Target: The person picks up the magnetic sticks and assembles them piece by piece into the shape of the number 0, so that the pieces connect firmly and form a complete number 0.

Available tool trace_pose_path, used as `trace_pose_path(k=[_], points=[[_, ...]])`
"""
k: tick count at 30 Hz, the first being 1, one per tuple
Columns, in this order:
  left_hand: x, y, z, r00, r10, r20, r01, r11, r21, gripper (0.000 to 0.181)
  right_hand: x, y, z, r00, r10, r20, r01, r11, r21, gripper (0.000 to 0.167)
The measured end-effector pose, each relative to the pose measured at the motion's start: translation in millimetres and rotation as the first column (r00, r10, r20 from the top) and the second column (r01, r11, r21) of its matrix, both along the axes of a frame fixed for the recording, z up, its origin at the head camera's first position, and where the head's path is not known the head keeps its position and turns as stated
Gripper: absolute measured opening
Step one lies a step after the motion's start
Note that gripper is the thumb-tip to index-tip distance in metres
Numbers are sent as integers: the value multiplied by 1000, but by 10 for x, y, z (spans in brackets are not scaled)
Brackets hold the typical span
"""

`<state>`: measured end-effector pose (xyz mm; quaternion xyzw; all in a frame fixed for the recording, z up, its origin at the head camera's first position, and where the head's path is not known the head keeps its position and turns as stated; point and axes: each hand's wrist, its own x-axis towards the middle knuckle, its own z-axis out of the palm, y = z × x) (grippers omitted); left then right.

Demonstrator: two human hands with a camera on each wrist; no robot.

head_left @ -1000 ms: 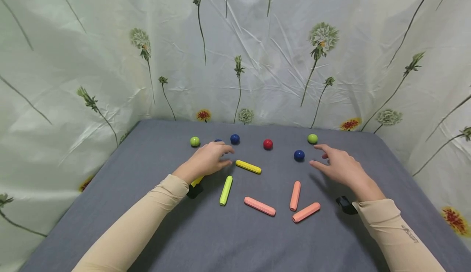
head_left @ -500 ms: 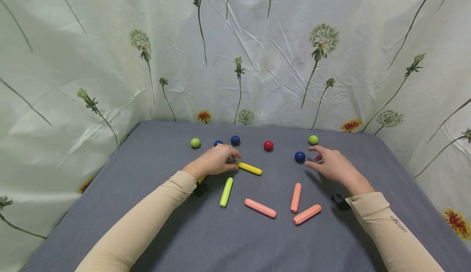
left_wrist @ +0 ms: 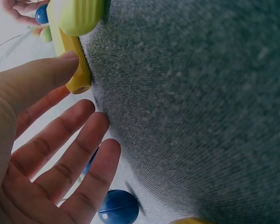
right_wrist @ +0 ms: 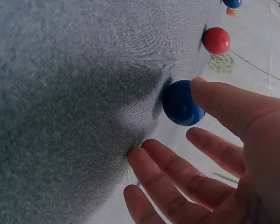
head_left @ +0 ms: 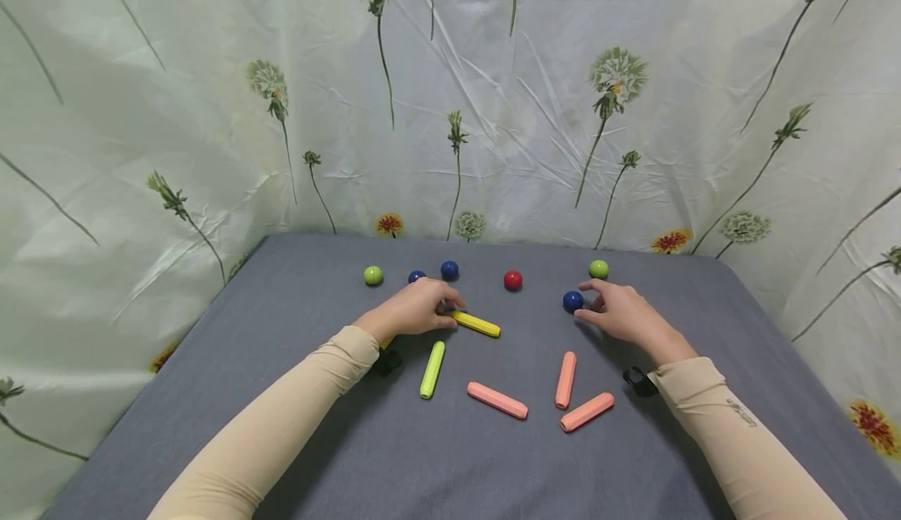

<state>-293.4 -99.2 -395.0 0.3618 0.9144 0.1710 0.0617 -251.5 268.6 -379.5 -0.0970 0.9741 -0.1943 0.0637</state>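
Observation:
My left hand [head_left: 415, 308] is at the left end of a yellow stick [head_left: 481, 325]. In the left wrist view, the thumb and index finger of that hand [left_wrist: 60, 154] pinch the yellow stick [left_wrist: 78, 70], the other fingers loosely spread. My right hand [head_left: 622, 317] is beside a blue ball [head_left: 572, 302], thumb and index apart. The right wrist view shows the thumb tip of this hand [right_wrist: 214, 158] overlapping the edge of the blue ball [right_wrist: 179, 102], with the fingers relaxed below; contact cannot be told.
A lime stick [head_left: 432, 370] and several pink sticks [head_left: 497, 400] lie nearer on the grey cloth [head_left: 394, 457]. Along the back are green balls [head_left: 373, 275], more blue balls [head_left: 450, 270] and a red ball [head_left: 513, 280]. Another yellow thing [head_left: 385, 342] shows under my left wrist.
Over the last second my left hand has moved right onto the end of the yellow stick. The right hand has shifted left, closer to the blue ball. The balls and sticks look unmoved.

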Motion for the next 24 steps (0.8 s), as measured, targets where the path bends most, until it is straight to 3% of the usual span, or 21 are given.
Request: trace_pose_path(k=[24], points=[[-96,22,-40,997,-2,71,-1,999,33,22,-72,-13,-53,1000,-4,-2,4,1000,-6,52]])
